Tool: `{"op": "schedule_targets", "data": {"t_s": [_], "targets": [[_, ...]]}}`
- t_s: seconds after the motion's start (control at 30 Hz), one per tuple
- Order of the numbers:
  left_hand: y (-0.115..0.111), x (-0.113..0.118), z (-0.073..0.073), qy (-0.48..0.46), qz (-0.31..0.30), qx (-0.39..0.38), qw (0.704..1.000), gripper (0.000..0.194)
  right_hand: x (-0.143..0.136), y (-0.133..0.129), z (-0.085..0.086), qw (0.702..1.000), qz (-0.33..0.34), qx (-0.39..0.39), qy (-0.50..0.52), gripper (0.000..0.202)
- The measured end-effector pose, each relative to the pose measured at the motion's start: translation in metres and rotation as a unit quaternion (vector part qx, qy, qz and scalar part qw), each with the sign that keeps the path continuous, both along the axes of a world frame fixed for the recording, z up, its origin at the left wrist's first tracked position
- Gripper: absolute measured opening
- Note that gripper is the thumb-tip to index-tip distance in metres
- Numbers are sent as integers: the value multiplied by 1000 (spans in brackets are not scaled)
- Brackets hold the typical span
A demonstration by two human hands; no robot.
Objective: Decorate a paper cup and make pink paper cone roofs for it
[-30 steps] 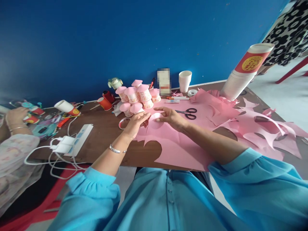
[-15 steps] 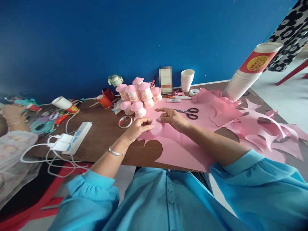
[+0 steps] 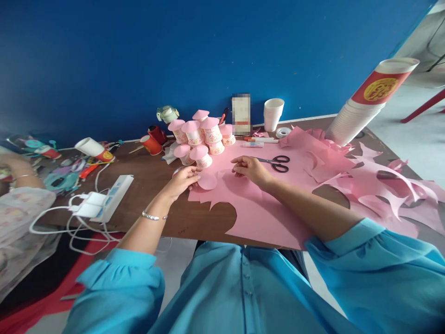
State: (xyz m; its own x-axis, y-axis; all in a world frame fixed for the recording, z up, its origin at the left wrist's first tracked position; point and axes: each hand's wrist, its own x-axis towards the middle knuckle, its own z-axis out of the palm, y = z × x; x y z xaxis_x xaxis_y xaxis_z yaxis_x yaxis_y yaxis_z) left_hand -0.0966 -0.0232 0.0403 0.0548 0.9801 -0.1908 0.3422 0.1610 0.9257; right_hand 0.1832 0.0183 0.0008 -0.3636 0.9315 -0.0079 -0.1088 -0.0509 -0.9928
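My left hand (image 3: 183,182) pinches the left edge of a pink paper disc (image 3: 207,181), over the front left part of the large pink paper sheet (image 3: 267,213). To its right, my right hand (image 3: 251,170) hovers over the same sheet with its fingers curled and thumb drawn in; whatever lies between the fingertips, if anything, is too small to make out. Black-handled scissors (image 3: 280,163) lie just beyond my right hand. Behind my left hand stand several small paper-cup houses with pink cone roofs (image 3: 200,152). A tape roll (image 3: 176,172) is partly hidden behind my left hand.
Pink paper scraps (image 3: 378,185) cover the right side, beside a tall leaning stack of paper cups (image 3: 358,116). White cups (image 3: 273,113) and a propped phone (image 3: 241,113) stand by the wall. On the left are a power strip (image 3: 116,197) with cables and another person's arm (image 3: 21,171).
My left hand has moved left with the pink disc, away from my right hand. My right hand has let go of the disc and shifted slightly right, its fingers more curled.
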Motion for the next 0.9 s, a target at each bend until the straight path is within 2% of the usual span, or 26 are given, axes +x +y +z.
{"op": "schedule_targets", "data": {"t_s": [0.2,0.4,0.53,0.63,0.7,0.77,0.83,0.9], "targets": [[13,-18,-12,45,22,36,998,47,-2,-4,-2,999,21,13,-42,20],[10,-23,-13,106,51,55,991,39,-4,-5,-8,994,8,62,-91,22],[5,-26,-11,179,97,100,974,23,-1,-6,-6,967,-16,165,-196,9],[-6,-18,-6,195,113,153,962,20,1,-10,-2,939,-27,201,-278,25],[-17,-1,0,90,98,167,977,35,0,-14,1,916,-47,259,-302,31],[-30,27,7,-100,65,133,984,52,-1,-21,5,882,-39,371,-287,31],[-40,59,15,-261,25,53,964,65,-4,-28,10,836,33,485,-254,50],[-47,86,21,-335,-31,-28,941,78,-6,-32,16,791,117,548,-246,66]]}}
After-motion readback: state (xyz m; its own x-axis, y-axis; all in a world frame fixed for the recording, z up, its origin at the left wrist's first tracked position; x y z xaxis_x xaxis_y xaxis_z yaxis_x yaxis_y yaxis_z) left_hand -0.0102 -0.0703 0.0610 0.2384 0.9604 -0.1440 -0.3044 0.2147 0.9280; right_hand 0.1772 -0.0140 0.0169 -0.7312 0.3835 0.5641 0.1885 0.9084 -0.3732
